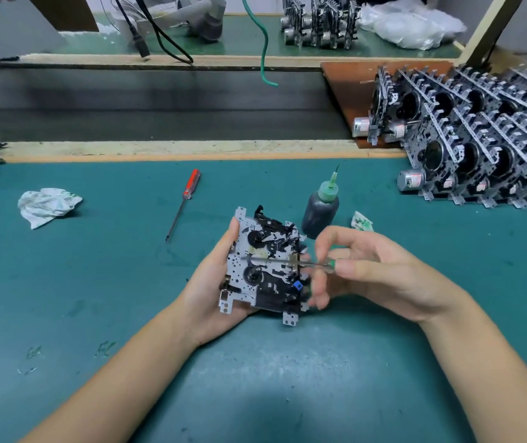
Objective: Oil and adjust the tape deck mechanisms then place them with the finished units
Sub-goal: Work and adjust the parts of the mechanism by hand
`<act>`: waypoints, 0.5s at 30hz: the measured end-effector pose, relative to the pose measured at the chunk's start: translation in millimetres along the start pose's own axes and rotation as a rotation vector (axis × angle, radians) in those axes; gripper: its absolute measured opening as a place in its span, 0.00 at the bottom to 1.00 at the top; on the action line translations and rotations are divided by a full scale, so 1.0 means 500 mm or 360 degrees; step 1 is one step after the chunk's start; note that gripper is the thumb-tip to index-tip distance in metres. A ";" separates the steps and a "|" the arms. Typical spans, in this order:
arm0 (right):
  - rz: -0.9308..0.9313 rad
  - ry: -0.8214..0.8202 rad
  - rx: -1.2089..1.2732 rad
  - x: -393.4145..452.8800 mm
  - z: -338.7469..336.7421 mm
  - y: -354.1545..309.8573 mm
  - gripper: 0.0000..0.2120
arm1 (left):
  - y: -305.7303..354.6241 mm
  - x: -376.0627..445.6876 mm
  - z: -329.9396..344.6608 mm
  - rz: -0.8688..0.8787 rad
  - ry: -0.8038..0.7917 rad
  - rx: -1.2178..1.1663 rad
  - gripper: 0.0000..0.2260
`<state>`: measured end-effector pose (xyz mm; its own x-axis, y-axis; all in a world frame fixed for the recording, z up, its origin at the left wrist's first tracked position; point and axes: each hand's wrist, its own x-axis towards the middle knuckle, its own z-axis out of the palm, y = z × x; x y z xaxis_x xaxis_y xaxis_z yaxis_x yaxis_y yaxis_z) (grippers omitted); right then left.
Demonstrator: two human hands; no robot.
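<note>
**Adjusting One Mechanism Over the Desk**

The tape deck mechanism (265, 263) is being held face-up just above the green desk (255, 378), near its middle. The left hand (214, 282) is cupping it from the left edge, its grip grasping the metal plate. The right hand (351, 266) is pinching a thin green-handled screwdriver (291, 262), its shaft lying across the plate between the two reels.

This looks like the adjusting step; oiling may come next, which would call for swapping the tool for the oil bottle (319, 212) standing just behind the mechanism.

Left of the mechanism are lying one red-handled screwdriver (185, 199) and one crumpled cloth (48, 206). Far right of it, the finished units (479, 135) are leaning in two rows; their number cannot be counted surely.
</note>
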<state>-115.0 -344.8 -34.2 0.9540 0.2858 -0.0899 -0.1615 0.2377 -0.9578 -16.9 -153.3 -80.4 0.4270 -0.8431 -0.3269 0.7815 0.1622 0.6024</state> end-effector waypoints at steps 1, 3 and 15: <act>0.0002 0.0008 0.0026 -0.003 -0.003 -0.003 0.04 | -0.001 -0.002 0.000 0.0011 -0.0008 -0.0029 0.29; -0.0009 0.0113 0.0060 -0.005 -0.008 -0.005 0.06 | -0.001 -0.002 -0.001 0.0015 -0.0053 -0.0075 0.29; 0.0211 0.0160 -0.0021 0.006 0.007 0.008 0.11 | 0.004 0.005 -0.007 -0.0060 0.0019 0.0003 0.27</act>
<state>-113.5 -339.6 -37.3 0.9451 0.2194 -0.2422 -0.2852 0.1914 -0.9392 -12.6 -153.3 -82.6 0.4027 -0.8423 -0.3584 0.7962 0.1292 0.5910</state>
